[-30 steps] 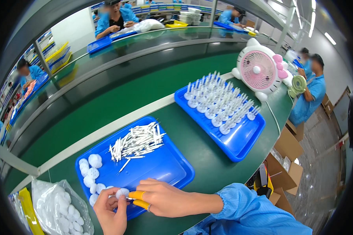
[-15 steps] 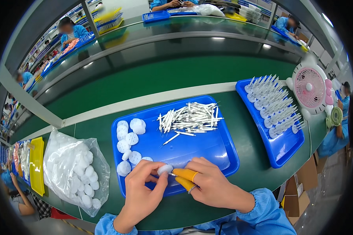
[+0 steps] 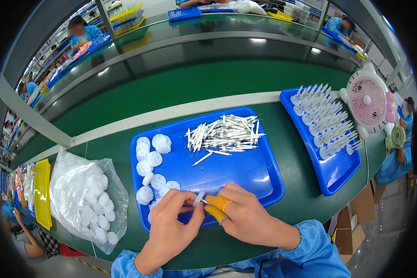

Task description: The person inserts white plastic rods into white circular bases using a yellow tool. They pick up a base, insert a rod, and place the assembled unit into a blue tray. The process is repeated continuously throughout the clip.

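Clearly the work is partway: on the green bench (image 3: 292, 139) the far blue tray (image 3: 343, 169) already holds rows of finished pieces (image 3: 324, 123), while the near blue tray (image 3: 259, 173) keeps a heap of white pins (image 3: 227, 134) and loose discs (image 3: 153, 160). The left hand (image 3: 171, 227) and right hand (image 3: 245, 217) pinch one disc (image 3: 199, 198) between closed grips over the near tray's front edge.

A white disc (image 3: 199, 199) sits between bare hands, the right hand (image 3: 245, 217) wearing orange-yellow finger cots (image 3: 216, 207). White sticks (image 3: 227, 134) and discs (image 3: 153, 162) lie on a blue tray (image 3: 259, 176). The surface (image 3: 292, 139) is green, the sleeves (image 3: 310, 250) light blue, the fan (image 3: 368, 104) pink and white, and the side bin (image 3: 42, 194) yellow.
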Action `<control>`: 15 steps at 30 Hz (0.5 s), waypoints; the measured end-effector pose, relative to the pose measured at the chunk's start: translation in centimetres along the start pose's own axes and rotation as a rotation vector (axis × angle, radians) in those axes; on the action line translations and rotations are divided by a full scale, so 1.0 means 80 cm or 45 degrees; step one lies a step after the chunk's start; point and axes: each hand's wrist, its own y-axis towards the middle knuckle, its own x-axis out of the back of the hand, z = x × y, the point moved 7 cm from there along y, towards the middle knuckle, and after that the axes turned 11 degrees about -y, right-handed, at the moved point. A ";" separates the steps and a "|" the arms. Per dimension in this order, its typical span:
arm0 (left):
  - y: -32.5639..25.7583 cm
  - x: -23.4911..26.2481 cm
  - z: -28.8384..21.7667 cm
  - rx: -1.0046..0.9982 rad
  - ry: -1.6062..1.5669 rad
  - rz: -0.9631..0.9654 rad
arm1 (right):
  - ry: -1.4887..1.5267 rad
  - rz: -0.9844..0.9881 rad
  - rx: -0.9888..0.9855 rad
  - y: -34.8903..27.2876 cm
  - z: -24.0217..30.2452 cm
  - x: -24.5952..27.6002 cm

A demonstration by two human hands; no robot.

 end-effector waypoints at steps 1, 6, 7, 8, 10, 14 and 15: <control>0.000 -0.001 -0.001 -0.015 0.004 0.001 | -0.004 -0.015 -0.002 -0.002 0.002 0.000; -0.005 -0.003 -0.012 -0.108 0.087 -0.013 | 0.057 -0.135 -0.039 -0.003 0.009 0.008; -0.007 -0.003 -0.013 -0.117 0.094 -0.012 | 0.062 -0.149 -0.036 -0.003 0.009 0.008; -0.009 -0.004 -0.012 -0.115 0.103 -0.007 | 0.067 -0.163 -0.032 -0.002 0.009 0.008; -0.014 -0.008 -0.009 -0.115 0.118 0.007 | 0.044 -0.163 -0.088 -0.004 0.012 0.000; -0.009 -0.001 0.003 -0.064 0.141 0.007 | 0.244 0.092 -0.215 0.010 -0.007 -0.011; -0.006 0.005 0.001 -0.056 0.157 -0.040 | 0.166 0.079 -0.157 0.021 -0.011 -0.006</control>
